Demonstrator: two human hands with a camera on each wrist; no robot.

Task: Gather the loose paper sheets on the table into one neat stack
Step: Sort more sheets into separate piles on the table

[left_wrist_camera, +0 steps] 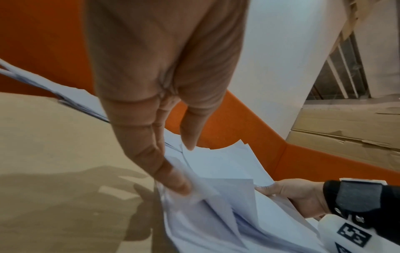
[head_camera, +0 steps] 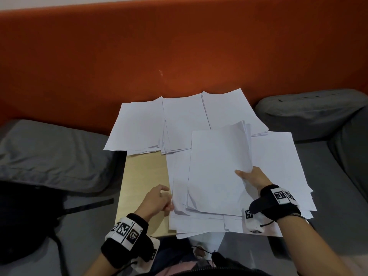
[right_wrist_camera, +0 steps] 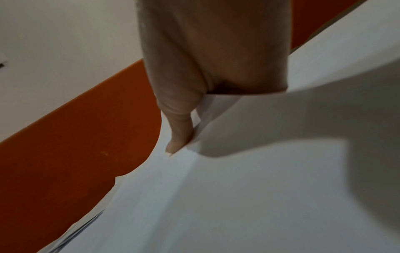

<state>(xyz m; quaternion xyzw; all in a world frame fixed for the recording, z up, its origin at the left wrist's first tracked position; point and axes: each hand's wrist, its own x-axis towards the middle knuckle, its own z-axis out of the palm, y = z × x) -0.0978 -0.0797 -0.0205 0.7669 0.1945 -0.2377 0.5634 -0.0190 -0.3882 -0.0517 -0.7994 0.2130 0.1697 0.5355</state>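
The left hand (head_camera: 157,200) pinches the left edge of the paper sheets (head_camera: 217,172) (thumb above); the right hand (head_camera: 253,179) grips their right edge.

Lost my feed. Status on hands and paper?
Right hand grips lifted bundle. Left hand pinches sheets at near pile's left edge. Three far piles ungathered.

From my feed, the little light-wood table (head_camera: 143,176) is mostly buried in white paper sheets (head_camera: 278,166), several overlapping piles beyond the fingertips and a messy spread under them, bare wood just beside the left fingers (head_camera: 166,189).
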